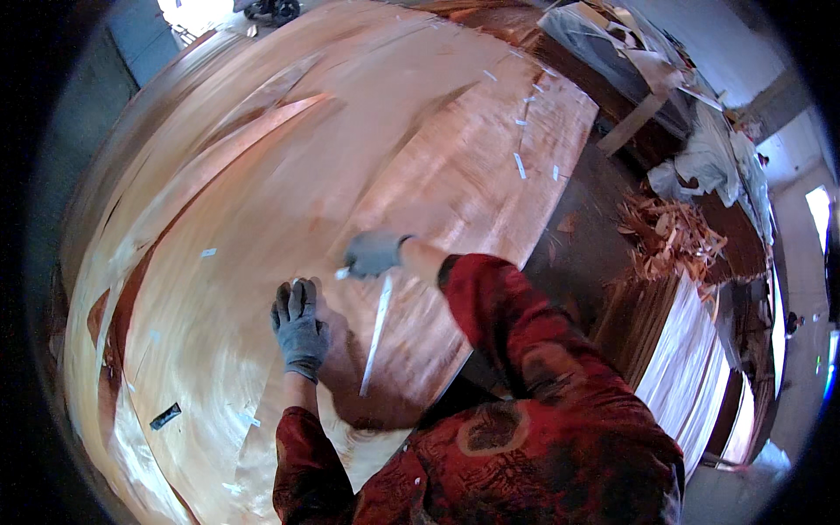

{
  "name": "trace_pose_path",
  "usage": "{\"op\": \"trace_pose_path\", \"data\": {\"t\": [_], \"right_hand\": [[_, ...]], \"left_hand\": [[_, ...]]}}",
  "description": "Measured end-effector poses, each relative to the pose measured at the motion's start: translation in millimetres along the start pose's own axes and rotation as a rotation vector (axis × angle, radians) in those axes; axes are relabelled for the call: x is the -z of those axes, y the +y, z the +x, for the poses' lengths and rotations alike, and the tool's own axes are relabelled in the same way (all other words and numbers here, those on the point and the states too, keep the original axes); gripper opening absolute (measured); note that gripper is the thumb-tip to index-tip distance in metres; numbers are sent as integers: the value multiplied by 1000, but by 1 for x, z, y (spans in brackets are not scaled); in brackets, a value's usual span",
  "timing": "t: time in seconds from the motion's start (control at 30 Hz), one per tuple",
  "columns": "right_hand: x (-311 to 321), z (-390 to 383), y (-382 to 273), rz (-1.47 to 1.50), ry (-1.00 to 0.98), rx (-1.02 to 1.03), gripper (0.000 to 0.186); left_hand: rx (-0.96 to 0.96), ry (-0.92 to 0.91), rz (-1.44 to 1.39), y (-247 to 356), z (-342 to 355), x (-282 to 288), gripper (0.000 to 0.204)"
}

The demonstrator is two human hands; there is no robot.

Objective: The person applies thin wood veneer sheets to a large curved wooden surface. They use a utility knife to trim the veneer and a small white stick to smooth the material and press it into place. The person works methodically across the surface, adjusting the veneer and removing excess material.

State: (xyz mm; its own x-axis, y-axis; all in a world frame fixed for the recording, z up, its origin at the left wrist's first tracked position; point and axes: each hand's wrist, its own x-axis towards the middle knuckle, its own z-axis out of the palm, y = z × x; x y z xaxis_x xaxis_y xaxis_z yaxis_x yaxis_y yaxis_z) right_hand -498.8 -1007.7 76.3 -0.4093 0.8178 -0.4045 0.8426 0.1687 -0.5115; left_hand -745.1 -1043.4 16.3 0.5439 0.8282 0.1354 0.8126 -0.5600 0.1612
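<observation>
My left hand [300, 331], in a grey glove with dark finger parts, lies flat on a wide sheet of thin wood veneer [219, 289], fingers pointing away from me. To its right and a little farther off, my right hand [374, 255], also gloved in grey, is closed and slightly blurred. A small white bit [341, 274] shows at its fingertips; what it is I cannot make out. Just below the right hand, a long white strip of tape [376, 337] runs along the veneer toward me.
Short white tape pieces [520, 165] dot the veneer's far right part. A small black packet [164, 416] lies at the near left. Lifted, torn veneer edges [175, 219] run along the left. Wood scraps [669, 236] are heaped at the right beside stacked sheets [634, 324].
</observation>
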Motion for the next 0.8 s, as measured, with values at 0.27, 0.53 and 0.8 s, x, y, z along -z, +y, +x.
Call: {"op": "trace_pose_path", "data": {"t": [0.27, 0.53, 0.8], "right_hand": [[35, -38, 139, 615, 463, -147, 27], [68, 17, 150, 459, 330, -240, 37], [72, 14, 167, 502, 368, -132, 33]], "left_hand": [[12, 19, 67, 8, -4, 28, 72], [9, 305, -231, 111, 123, 6, 76], [-47, 149, -98, 144, 206, -33, 65]]}}
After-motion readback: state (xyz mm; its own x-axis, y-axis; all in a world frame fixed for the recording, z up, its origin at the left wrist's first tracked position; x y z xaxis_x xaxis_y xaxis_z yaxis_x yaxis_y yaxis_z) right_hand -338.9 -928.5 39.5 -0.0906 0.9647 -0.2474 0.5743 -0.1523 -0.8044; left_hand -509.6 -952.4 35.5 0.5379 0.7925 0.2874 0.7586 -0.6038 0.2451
